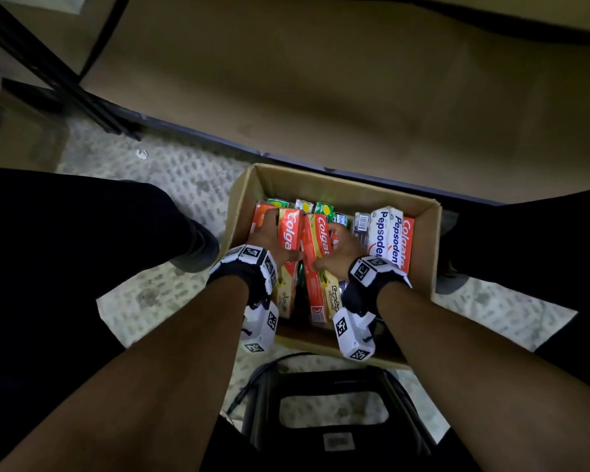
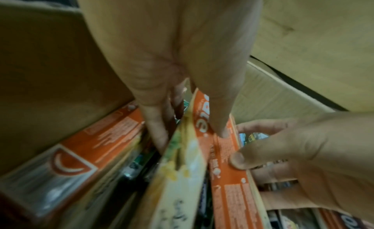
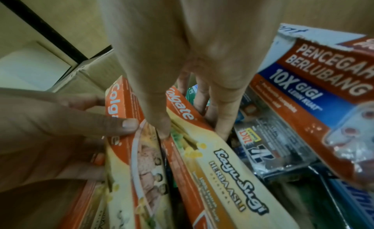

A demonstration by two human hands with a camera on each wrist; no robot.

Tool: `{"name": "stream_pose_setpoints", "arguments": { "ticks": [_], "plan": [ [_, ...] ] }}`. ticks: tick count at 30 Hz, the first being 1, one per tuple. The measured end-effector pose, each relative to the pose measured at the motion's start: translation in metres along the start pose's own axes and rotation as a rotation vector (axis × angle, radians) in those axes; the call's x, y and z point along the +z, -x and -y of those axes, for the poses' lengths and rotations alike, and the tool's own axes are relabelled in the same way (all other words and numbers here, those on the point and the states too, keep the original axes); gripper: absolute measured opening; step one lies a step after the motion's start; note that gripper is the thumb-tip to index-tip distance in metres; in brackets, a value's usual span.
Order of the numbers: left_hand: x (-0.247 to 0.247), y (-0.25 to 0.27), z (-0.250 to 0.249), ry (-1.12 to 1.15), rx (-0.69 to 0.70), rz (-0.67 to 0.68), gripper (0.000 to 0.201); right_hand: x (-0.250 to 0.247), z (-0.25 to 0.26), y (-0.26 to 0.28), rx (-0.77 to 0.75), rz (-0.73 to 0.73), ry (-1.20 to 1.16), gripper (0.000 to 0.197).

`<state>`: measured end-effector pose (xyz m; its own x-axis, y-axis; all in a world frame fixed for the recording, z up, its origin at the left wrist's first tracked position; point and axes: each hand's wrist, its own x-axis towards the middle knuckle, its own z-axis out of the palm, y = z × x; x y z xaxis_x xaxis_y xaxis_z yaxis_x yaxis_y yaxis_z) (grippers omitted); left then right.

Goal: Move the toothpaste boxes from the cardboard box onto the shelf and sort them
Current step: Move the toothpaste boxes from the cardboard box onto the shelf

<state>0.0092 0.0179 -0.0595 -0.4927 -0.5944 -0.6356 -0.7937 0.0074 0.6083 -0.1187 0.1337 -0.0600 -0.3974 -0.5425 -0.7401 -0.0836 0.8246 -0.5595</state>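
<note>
Nearest the camera, a black plastic stool (image 1: 334, 400) sits on the patterned floor (image 1: 171, 172) between the person's legs. Just past it, the cardboard box (image 1: 338, 185) stands open on the floor, packed with toothpaste boxes on edge.

Both forearms reach into the cardboard box, each with a marker-covered wrist rig. Left hand (image 1: 269, 238) grips a red-and-yellow Colgate box (image 1: 288, 253): thumb on its near face, fingers (image 2: 155, 130) curled down the far side between it and another orange Colgate box (image 2: 97, 139) against the box's left wall. Right hand (image 1: 343, 248) pinches the neighbouring Colgate Kayu Sugi box (image 3: 212, 160), thumb (image 3: 160, 120) pressed into the gap between the two Colgate boxes, fingers (image 3: 224, 114) tucked down its right side. The two held boxes sit side by side, tilted, mid-box, not lifted clear.

Right of the hands: a dark shiny pack (image 3: 269, 146), two white Pepsodent boxes (image 1: 387, 233), then a red Colgate box (image 1: 406, 247) against the right wall. Green and yellow box ends (image 1: 322, 208) show along the far side.

Beyond the cardboard box, the bare brown shelf (image 1: 321, 80) with its dark front edge; black frame bars at far left.
</note>
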Motion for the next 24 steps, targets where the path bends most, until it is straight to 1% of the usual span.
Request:
{"name": "stream_pose_setpoints", "arguments": {
  "ticks": [3, 5, 9, 11, 15, 20, 24],
  "plan": [
    [-0.002, 0.006, 0.007, 0.020, -0.005, 0.071, 0.107, 0.001, 0.000, 0.001, -0.006, -0.014, -0.010, 0.090],
    [-0.005, 0.008, 0.010, 0.059, -0.020, 0.120, 0.110, 0.000, -0.001, 0.002, -0.013, -0.017, -0.009, 0.090],
    [-0.014, 0.011, 0.008, 0.301, -0.128, 0.225, 0.095, 0.001, 0.000, 0.004, -0.022, -0.042, 0.008, 0.090],
    [-0.014, 0.013, 0.005, 0.380, -0.180, 0.202, 0.086, 0.001, 0.002, 0.006, -0.030, -0.049, 0.016, 0.091],
    [-0.013, 0.015, 0.001, 0.346, -0.212, 0.140, 0.072, 0.002, 0.006, 0.008, -0.031, -0.059, 0.027, 0.092],
    [-0.013, 0.012, 0.004, 0.292, -0.153, 0.109, 0.070, -0.002, 0.009, 0.012, -0.031, -0.043, -0.008, 0.094],
    [-0.016, 0.016, -0.006, 0.293, -0.124, 0.069, 0.065, -0.006, 0.012, 0.019, -0.027, -0.068, -0.022, 0.092]
  ]
}}
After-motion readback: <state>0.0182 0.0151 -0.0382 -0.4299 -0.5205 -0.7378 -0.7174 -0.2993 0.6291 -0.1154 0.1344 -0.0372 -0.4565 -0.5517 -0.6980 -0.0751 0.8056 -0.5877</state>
